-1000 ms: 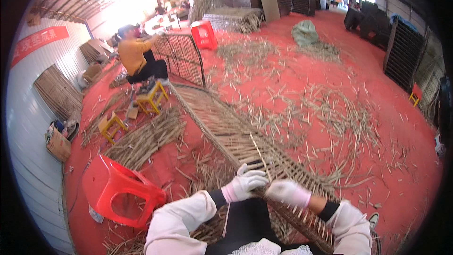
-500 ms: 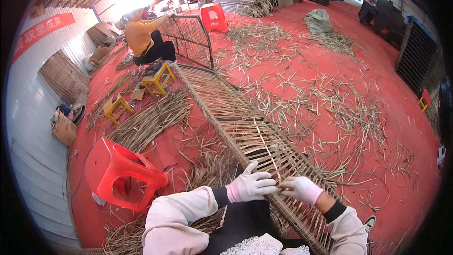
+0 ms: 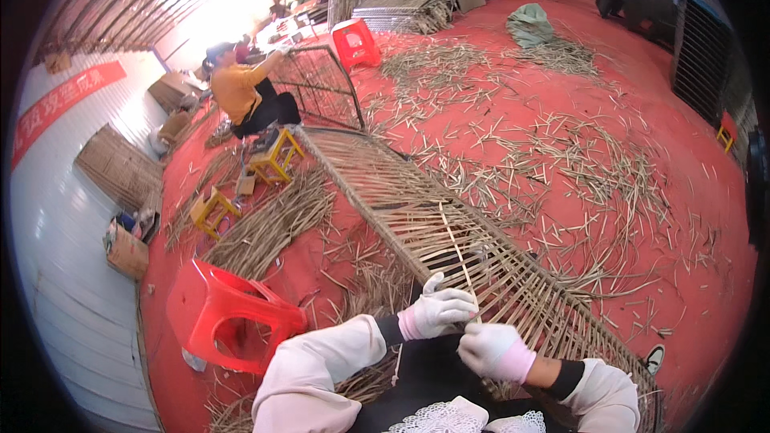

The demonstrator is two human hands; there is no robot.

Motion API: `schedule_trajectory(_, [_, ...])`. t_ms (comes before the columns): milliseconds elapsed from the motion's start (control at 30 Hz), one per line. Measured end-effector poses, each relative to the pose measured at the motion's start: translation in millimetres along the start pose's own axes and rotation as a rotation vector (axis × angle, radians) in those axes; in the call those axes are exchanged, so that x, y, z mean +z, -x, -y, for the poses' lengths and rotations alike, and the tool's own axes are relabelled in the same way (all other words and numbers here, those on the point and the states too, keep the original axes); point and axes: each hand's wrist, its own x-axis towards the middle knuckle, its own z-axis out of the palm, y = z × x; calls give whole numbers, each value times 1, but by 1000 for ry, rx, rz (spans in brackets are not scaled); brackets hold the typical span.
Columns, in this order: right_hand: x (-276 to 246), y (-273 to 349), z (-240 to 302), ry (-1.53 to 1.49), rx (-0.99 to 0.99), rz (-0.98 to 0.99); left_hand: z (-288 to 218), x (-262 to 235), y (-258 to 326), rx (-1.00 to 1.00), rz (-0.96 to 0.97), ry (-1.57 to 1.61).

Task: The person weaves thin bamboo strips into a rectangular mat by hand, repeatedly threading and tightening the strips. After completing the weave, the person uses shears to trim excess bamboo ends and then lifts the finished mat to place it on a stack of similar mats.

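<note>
A long lattice panel (image 3: 377, 180) of thin brown woven strips runs from my lap toward the far left. One pale strip (image 3: 457, 244) crosses its slats lengthwise and ends by my left fingertips. My left hand (image 3: 437, 310), in a white glove with a pink cuff, has its fingers closed on that pale strip at the panel's near edge, its thumb raised. My right hand (image 3: 496, 351), gloved alike, is closed just below and to the right, close against the panel's near edge. What it pinches is hidden behind its fingers.
A red plastic stool (image 3: 241, 317) stands at my left, with a bundle of strips (image 3: 269, 232) and yellow stools (image 3: 277, 156) beyond. Another person (image 3: 241, 96) sits far left, holding a dark frame panel (image 3: 321, 88). Loose strips (image 3: 593, 168) litter the red floor (image 3: 690, 297).
My right hand has drawn down and a little left, off the slats to the near edge. My left hand has shifted slightly. The view has also turned, swinging the panel's near end rightward.
</note>
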Motion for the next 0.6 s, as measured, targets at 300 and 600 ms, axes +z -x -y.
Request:
schedule_trajectory(300, [8,59,-90,-240,-9,-78,-36,12,-13,24,70,-164])
schedule_trajectory(600, [-17,44,-81,197,-143,-52,-53,9,-26,-144,308,-178])
